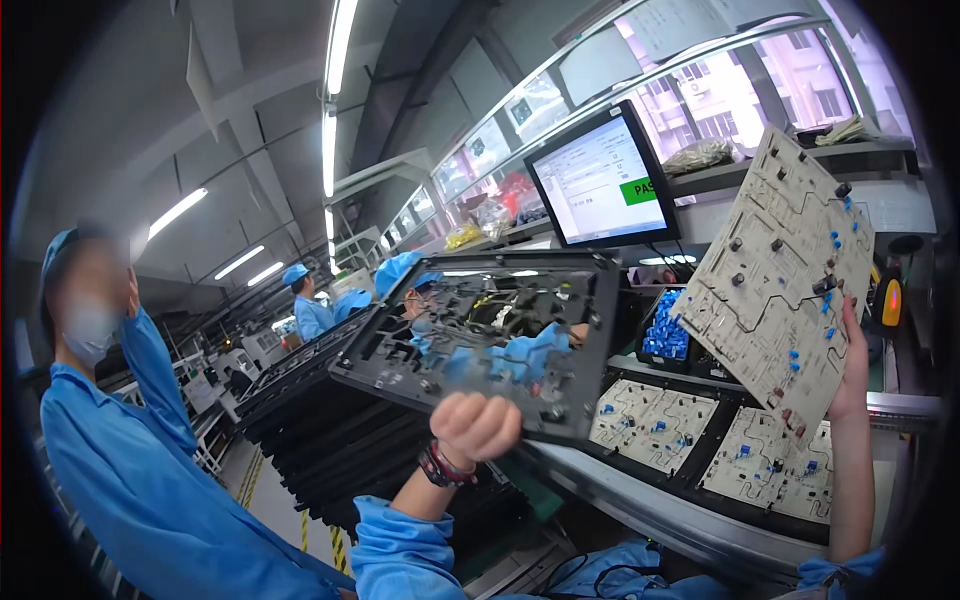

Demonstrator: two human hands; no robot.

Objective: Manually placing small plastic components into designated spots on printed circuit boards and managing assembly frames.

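Note:
My left hand is closed round the near edge of a black carrier frame, which has many cut-outs and is held up and tilted. Through its openings, blue sleeves of people beyond show. On the right, my right hand grips the edge of a large pale circuit board that stands raised on a slant. Blue and dark components dot its face. Below it lie two more populated boards, a left one and a right one, in black carriers on the bench.
A stack of black carriers stands left of the bench. Behind the boards sit a bin of blue components and a monitor. A yellow-and-black handheld scanner is at far right. A person in blue stands close at left.

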